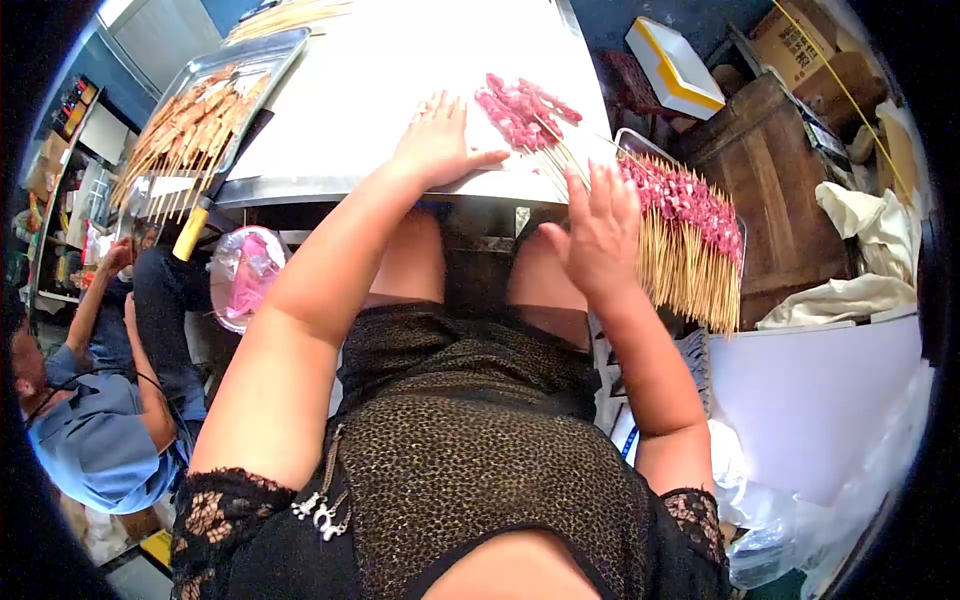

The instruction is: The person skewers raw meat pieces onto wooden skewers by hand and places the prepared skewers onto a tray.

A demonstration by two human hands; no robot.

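Note:
My left hand [437,140] lies palm down on the white tabletop [400,50], its fingers spread and nothing in them. Just right of it, a small batch of raw red meat skewers [518,112] rests on the table, with the bare sticks pointing toward me. My right hand [600,225] is held at the table's front edge with its fingers stretched out, partly over those sticks. Whether it touches them I cannot tell. Close beside it, a metal tray [742,245] is packed with many raw meat skewers [685,210], their sticks hanging over the near side.
At the left, a metal tray [290,50] holds paler skewers [205,115], and thin sticks [285,18] lie behind it. A yellow handle [190,235] and a lined bucket [225,285] are below. A person in blue [105,435] sits at left. A white-yellow box [680,70] stands back right.

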